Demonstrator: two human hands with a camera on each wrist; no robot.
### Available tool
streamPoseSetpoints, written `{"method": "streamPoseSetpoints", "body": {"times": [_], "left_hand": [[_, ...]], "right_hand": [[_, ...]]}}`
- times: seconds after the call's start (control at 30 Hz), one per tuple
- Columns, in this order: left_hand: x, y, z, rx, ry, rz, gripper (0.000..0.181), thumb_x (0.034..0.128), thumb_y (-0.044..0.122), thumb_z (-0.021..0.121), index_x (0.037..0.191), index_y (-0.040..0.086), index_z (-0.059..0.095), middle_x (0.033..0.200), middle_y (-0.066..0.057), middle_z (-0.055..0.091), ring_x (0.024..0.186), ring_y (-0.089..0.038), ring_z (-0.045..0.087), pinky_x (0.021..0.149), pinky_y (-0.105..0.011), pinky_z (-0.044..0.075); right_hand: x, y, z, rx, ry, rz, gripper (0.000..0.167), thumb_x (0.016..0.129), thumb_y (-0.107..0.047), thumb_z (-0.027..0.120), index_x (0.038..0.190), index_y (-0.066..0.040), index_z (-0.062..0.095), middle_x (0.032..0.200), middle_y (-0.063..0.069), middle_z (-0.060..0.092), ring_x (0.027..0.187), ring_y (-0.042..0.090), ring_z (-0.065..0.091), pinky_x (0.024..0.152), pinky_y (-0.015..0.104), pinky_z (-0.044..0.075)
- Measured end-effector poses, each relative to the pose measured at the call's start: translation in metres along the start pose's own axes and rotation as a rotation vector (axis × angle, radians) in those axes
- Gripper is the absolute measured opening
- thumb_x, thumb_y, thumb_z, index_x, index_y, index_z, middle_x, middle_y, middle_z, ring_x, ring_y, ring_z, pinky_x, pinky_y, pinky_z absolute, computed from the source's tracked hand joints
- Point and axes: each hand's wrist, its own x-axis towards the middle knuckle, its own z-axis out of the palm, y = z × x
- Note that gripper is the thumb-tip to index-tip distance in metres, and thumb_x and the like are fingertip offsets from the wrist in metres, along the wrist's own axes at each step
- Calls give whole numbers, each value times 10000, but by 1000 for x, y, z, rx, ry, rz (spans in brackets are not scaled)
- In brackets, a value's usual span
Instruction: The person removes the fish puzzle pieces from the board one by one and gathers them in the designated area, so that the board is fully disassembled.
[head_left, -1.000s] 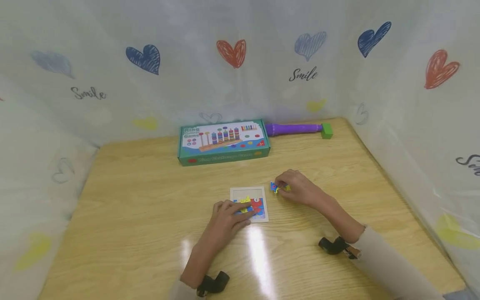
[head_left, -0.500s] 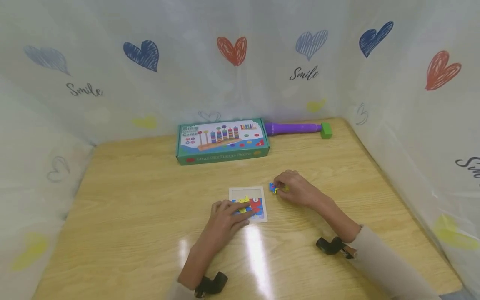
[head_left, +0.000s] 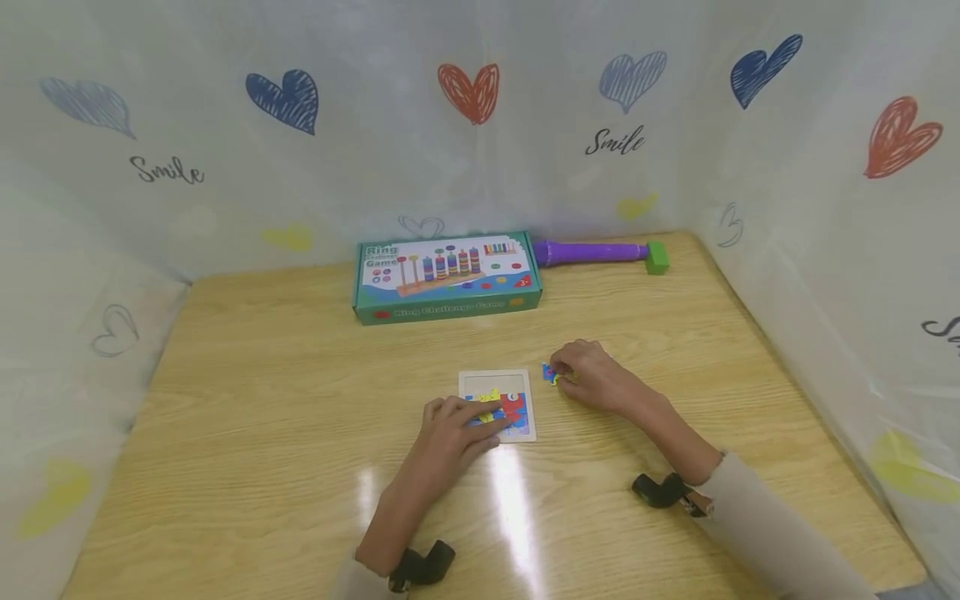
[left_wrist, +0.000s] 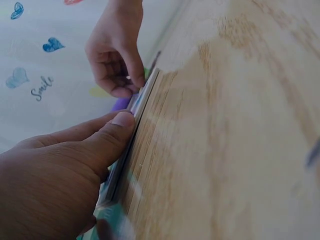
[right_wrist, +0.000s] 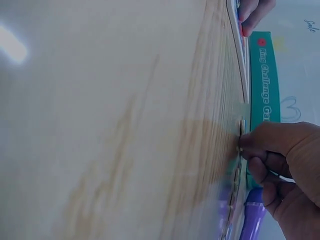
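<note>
In the head view, a small square jigsaw puzzle tray (head_left: 495, 373) lies on the table. Red, blue and yellow puzzle pieces (head_left: 513, 402) fill its near part, while its far part shows bare board. My left hand (head_left: 444, 437) rests on these pieces with extended fingers, covering some of them. Right of the tray, my right hand (head_left: 600, 379) pinches a blue puzzle piece (head_left: 547, 372) with a yellow edge, at table level. The right wrist view shows thumb and fingers of the right hand (right_wrist: 290, 160) together at the thin piece, largely hidden there.
A green Ring Challenge Game box (head_left: 450, 279) stands behind the tray against the curtain (head_left: 360, 125). A purple stick-like object (head_left: 592, 252) extends from it to a green block (head_left: 657, 257). Wooden tabletop (head_left: 285, 400) surrounds the hands.
Both hands keep nearly the same place and pose, the right still pinching the blue piece beside the tray. The head view has shifted slightly.
</note>
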Motion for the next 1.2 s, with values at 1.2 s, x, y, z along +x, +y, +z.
{"method": "streamPoseSetpoints", "body": {"times": [1.2], "left_hand": [[2,0,3,13,0,0,333,990,340,637,1321,325,673,1405,55,572,1002,-135,431,1022,-474,298]], "right_hand": [[4,-43,17,31,-79,-110,306,871,-125,790,1148,-29,698,1119,54,705,1065,250,602,898,445,440]]}}
